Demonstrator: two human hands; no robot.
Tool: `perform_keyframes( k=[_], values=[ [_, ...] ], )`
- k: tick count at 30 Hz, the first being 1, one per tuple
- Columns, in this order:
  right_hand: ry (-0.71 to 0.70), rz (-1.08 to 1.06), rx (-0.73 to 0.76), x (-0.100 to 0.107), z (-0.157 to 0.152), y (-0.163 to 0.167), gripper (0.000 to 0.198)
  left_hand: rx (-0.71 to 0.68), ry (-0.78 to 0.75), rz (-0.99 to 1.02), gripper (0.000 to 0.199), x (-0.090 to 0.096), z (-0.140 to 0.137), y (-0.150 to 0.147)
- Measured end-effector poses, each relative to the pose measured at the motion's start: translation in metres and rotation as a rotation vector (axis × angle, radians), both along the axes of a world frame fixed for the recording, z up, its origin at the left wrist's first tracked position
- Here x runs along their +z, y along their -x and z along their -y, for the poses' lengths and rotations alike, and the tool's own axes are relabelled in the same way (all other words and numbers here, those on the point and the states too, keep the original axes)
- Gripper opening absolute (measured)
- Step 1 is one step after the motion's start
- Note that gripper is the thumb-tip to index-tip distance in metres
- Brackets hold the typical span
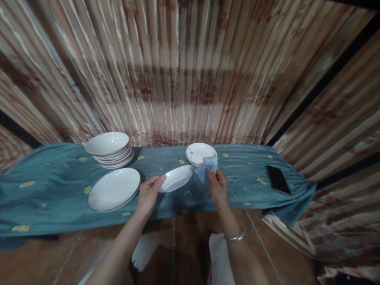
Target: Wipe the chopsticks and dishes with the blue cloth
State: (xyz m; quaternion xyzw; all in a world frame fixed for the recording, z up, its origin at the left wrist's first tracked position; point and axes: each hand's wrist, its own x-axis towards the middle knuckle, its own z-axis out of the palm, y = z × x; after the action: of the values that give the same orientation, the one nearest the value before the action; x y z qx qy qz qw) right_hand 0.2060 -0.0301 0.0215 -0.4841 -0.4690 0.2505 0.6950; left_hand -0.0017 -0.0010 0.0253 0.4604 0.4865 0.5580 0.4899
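Note:
My left hand (150,191) grips a small white plate (177,179) by its left rim and holds it tilted above the table. Pinched in my right hand (219,183) is a light blue cloth (210,163), close to the plate's right edge. Behind the cloth sits a short stack of small white plates with a red flower pattern (199,151), partly covered by it. Left of my left hand lie large white oval plates (114,190), one on another. Further back stands a stack of white bowls with red rims (108,144).
A blue-green cloth with yellow pineapple prints (166,206) covers the narrow table. Toward its right end lies a black phone (278,179). Patterned curtains (178,79) hang right behind the table, and dark poles slant at both sides. Brown floor tiles (190,245) show below.

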Motion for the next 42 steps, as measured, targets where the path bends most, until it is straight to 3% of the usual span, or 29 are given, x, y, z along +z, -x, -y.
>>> perform_keyframes(
  k=[3,7,12,18,21,26,34,38,42],
  values=[
    [-0.075,0.345,0.043,0.007,0.01,0.022,0.035,0.004,0.097,0.244,0.032,0.0,0.001,-0.004],
    [-0.169,0.883,0.085,0.008,0.024,0.063,0.039,-0.039,0.13,0.387,0.028,0.003,0.007,-0.008],
    [-0.102,1.143,0.021,-0.001,0.017,0.089,0.052,-0.046,0.123,0.436,0.026,0.0,0.009,-0.004],
    [-0.004,1.116,-0.058,-0.003,-0.007,0.087,0.048,-0.047,0.134,0.5,0.031,-0.001,0.006,-0.003],
    [0.044,0.986,-0.084,-0.01,-0.019,0.076,0.049,-0.062,0.171,0.524,0.037,0.002,0.006,-0.002],
    [0.14,0.704,0.024,-0.037,-0.031,0.061,0.055,-0.024,0.216,0.583,0.043,-0.003,0.003,0.005],
    [0.28,0.626,0.103,-0.085,-0.016,0.077,0.063,0.015,0.313,0.652,0.027,-0.011,-0.002,0.013],
    [0.276,0.7,0.101,-0.091,-0.001,0.09,0.064,0.055,0.375,0.666,0.025,-0.007,-0.002,0.014],
    [0.225,0.79,0.126,-0.083,0.017,0.103,0.065,0.058,0.376,0.692,0.029,-0.004,-0.002,0.012]
  ],
)
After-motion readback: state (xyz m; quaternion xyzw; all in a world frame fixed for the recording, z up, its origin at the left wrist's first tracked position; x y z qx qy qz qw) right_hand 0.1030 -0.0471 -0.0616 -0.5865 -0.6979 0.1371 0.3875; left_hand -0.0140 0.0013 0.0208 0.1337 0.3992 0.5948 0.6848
